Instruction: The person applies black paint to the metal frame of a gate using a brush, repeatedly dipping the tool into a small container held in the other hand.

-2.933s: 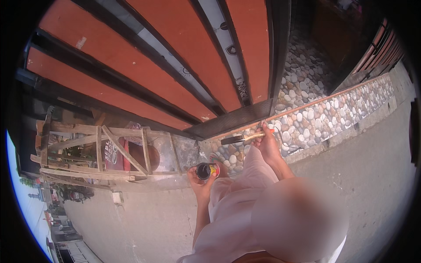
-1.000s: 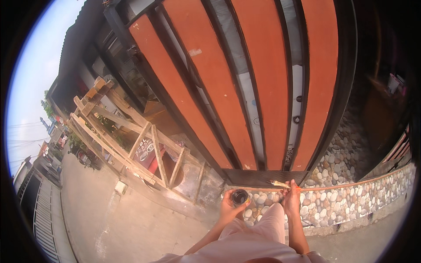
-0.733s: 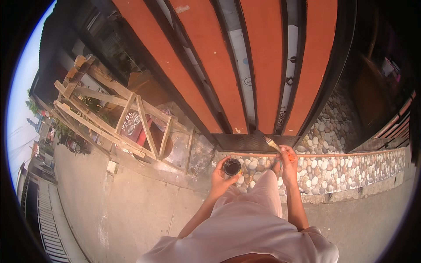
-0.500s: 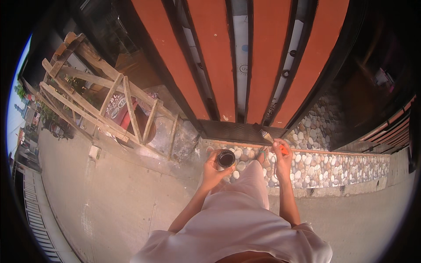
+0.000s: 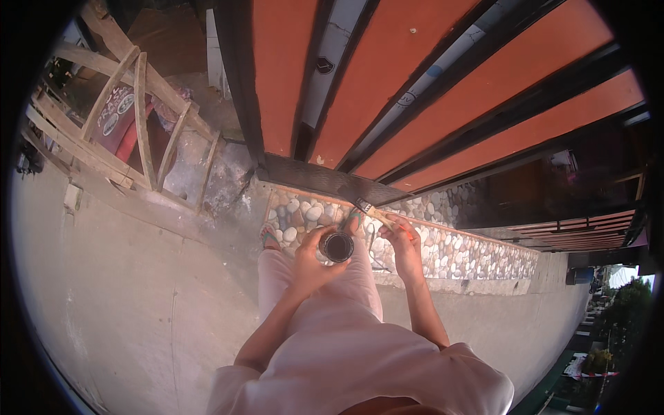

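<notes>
My left hand (image 5: 309,264) is closed around a small round can (image 5: 337,246) with a dark inside, held upright in front of my legs. In my right hand (image 5: 405,250) is a paintbrush (image 5: 375,216), gripped by its orange handle. The brush points up and to the left, its dark bristles near the lower edge of the gate. Beyond both hands stands the gate (image 5: 373,83), with orange panels, black strips between them and a dark bottom rail (image 5: 321,178). Whether the bristles touch the rail, I cannot tell.
Pebbled paving (image 5: 470,252) runs under my sandalled feet and along the gate to the right. A wooden frame (image 5: 142,124) stands at the left, with a dark red thing behind it. Concrete ground (image 5: 124,277) lies nearer me. Another slatted barrier (image 5: 553,235) is at the far right.
My view has turned to the right, so the gate looks tilted and the wooden frame sits farther left. Both hands keep their hold on the can and the paintbrush.
</notes>
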### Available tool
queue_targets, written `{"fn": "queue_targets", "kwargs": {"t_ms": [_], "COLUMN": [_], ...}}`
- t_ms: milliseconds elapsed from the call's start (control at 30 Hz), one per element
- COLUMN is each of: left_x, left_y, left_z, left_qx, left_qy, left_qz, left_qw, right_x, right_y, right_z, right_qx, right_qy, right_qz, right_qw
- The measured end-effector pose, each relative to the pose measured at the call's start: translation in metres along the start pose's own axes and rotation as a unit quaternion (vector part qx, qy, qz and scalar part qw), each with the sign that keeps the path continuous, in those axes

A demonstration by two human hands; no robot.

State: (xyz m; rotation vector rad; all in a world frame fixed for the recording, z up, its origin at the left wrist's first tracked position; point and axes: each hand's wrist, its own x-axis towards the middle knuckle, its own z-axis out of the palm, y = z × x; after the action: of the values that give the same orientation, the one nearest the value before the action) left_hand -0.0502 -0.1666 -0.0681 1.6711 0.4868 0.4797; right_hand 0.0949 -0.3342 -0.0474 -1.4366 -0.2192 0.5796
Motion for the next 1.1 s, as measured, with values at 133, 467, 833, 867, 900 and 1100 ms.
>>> {"fn": "queue_targets", "kwargs": {"t_ms": [133,467,833,867,900,1100], "left_x": [0.017,0.042,0.028,0.031,0.033,0.053], "left_y": [-0.023,-0.052,-0.064,-0.062,-0.060,-0.060], "left_z": [-0.025,-0.076,-0.111,-0.111,-0.108,-0.084], "left_qx": [0.010,-0.014,0.040,0.019,0.005,-0.026], "left_qy": [-0.044,-0.034,0.032,0.054,0.063,0.108], "left_qz": [0.010,0.006,-0.046,-0.058,-0.058,-0.043], "left_qw": [0.999,0.999,0.998,0.997,0.996,0.993], "right_x": [0.014,0.052,0.023,0.018,0.016,0.026], "right_y": [0.002,0.040,0.131,0.131,0.130,0.107], "right_z": [0.034,0.053,0.037,0.032,0.016,-0.004], "right_qx": [0.028,0.064,-0.137,-0.094,-0.146,-0.236], "right_qy": [-0.063,-0.104,-0.069,-0.044,-0.062,-0.020], "right_qz": [0.137,0.293,0.204,0.152,0.148,0.050], "right_qw": [0.988,0.948,0.967,0.983,0.976,0.970]}}
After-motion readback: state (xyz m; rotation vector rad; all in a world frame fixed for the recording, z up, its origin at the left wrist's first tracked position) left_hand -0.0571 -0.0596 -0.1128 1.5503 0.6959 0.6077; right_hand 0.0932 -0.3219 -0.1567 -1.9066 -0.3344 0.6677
